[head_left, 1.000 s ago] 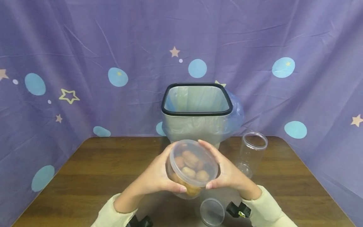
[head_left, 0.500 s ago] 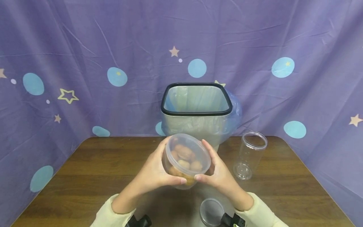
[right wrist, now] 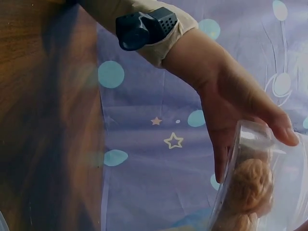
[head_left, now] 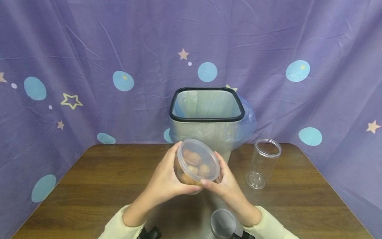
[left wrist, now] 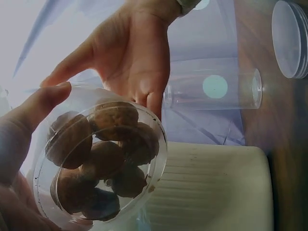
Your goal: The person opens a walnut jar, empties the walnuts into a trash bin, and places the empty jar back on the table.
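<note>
A clear plastic jar (head_left: 182,171) of walnuts (head_left: 194,158) is held tilted above the table, its translucent lid (head_left: 206,156) facing up toward the head camera. My left hand (head_left: 165,181) grips its left side, thumb across the near side. From the right, my right hand (head_left: 228,184) holds it too, thumb near the lid's edge. Through the jar's bottom, the left wrist view shows several walnuts (left wrist: 103,161) packed together. The right wrist view has the right hand (right wrist: 236,98) at the jar's side, close to one wrinkled walnut (right wrist: 252,185).
Behind the jar stands a pale bin (head_left: 206,132) with a black rim and a bluish bag around it. An empty clear jar (head_left: 264,166) is on the right of the wooden table (head_left: 104,186). A round clear lid (head_left: 223,223) lies near the front. Purple cloth (head_left: 149,49) hangs behind.
Both hands have moved the walnut jar slightly left and away from me, toward the bin. The right forearm has shifted left, over part of the lid on the table.
</note>
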A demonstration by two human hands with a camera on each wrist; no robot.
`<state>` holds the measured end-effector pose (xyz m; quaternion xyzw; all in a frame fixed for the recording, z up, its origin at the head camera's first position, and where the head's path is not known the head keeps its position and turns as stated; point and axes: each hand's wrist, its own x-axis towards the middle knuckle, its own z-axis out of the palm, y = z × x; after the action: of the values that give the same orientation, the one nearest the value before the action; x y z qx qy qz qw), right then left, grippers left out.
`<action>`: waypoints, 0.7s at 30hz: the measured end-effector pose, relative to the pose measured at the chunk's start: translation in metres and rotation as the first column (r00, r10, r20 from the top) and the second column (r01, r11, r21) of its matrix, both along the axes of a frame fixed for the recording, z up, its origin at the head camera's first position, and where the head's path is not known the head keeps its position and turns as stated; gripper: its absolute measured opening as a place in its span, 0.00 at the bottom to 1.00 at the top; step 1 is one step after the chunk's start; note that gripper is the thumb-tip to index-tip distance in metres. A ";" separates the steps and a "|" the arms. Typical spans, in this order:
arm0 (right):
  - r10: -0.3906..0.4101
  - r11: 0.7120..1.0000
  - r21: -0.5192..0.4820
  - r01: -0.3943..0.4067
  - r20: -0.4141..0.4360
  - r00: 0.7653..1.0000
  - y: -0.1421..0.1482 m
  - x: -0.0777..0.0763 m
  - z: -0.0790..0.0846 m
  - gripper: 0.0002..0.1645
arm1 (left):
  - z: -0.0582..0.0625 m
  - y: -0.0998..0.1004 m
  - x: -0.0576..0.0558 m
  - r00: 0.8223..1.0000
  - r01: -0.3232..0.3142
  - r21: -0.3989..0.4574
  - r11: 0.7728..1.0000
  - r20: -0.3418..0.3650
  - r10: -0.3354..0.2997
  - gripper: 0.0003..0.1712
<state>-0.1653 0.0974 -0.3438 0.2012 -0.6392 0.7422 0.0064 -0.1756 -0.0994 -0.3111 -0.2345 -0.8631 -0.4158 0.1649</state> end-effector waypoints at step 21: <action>-0.123 0.990 0.058 0.125 -0.034 0.992 -0.003 0.000 -0.003 0.69 | 0.001 0.006 0.003 0.984 -0.041 -0.084 0.996 -0.176 0.025 0.69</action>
<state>-0.1649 0.0941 -0.3470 0.1726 -0.6724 0.7176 0.0561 -0.1728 -0.0937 -0.3106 -0.2627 -0.8665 -0.3525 0.2363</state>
